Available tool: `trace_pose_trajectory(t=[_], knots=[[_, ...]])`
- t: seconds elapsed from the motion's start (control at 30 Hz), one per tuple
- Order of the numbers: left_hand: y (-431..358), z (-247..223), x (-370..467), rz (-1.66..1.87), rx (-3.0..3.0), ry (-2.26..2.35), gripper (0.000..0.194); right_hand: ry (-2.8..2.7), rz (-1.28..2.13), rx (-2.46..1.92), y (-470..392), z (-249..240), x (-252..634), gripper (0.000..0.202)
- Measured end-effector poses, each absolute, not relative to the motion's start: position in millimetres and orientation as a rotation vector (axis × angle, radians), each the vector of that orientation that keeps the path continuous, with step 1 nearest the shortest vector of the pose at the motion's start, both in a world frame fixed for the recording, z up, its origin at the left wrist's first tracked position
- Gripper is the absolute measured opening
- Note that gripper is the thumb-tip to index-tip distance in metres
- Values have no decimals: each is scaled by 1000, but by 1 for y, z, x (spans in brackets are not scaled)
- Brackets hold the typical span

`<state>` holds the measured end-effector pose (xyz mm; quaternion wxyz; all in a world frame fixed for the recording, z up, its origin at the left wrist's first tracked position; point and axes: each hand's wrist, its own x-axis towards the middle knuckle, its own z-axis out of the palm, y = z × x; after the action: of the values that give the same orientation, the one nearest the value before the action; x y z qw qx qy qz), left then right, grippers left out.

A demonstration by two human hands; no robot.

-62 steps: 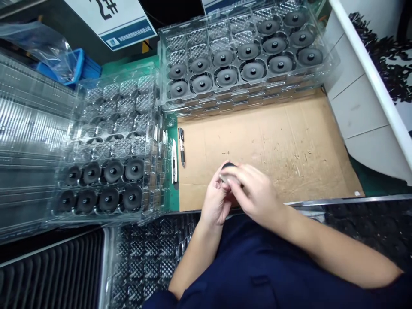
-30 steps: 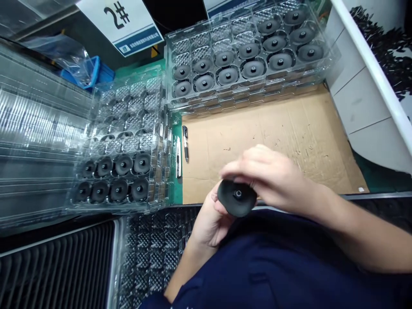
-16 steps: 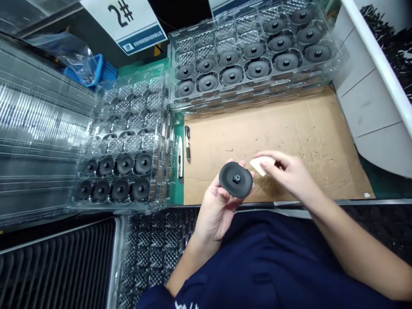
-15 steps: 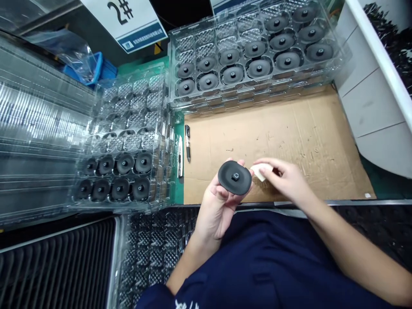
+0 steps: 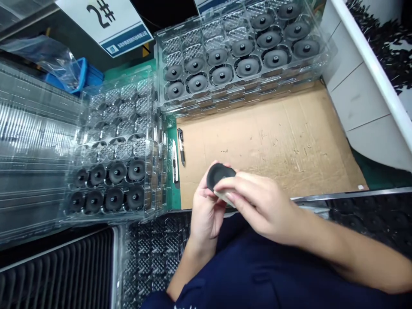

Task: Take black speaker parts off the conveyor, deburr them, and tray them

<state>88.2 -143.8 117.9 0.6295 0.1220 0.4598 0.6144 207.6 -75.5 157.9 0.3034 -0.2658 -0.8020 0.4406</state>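
My left hand [image 5: 207,210] grips a round black disc [image 5: 216,174] from below, above the near edge of the cardboard. The disc is dished and tilted, and its lower right part is hidden behind my right fingers. Pinched in my right hand [image 5: 260,204] is a small off-white pad [image 5: 227,198], which lies against the disc's near rim. Only a thin strip of the pad shows. Similar black discs sit in the compartments of a clear plastic tray [image 5: 238,88] at the back and of another clear tray [image 5: 149,171] on the left.
A cardboard sheet [image 5: 270,141] covers the bench before me. Along its left edge lie a black pen [image 5: 181,148] and a slim white-and-black tool [image 5: 174,161]. A white bin [image 5: 357,98] with black pieces stands right. Behind the left tray is a blue box [image 5: 93,76].
My right hand has brought the pad leftward onto the disc. My left hand has tilted the disc. The whole view has shifted slightly.
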Motion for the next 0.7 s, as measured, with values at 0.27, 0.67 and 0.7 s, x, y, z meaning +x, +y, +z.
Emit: trace_pose_trajectory(t=[0.27,0.67,0.7], knots=[[-141,128,92,1437,288,1068,42,-2069,967,-667,-82,154,212,25],[-138,139,88,1348,258,1016,38,-2179,950,-639,-82,153,233,21],[-138,139,88,1356,242,1008,38,-2203,930,-721,-83,154,237,21]])
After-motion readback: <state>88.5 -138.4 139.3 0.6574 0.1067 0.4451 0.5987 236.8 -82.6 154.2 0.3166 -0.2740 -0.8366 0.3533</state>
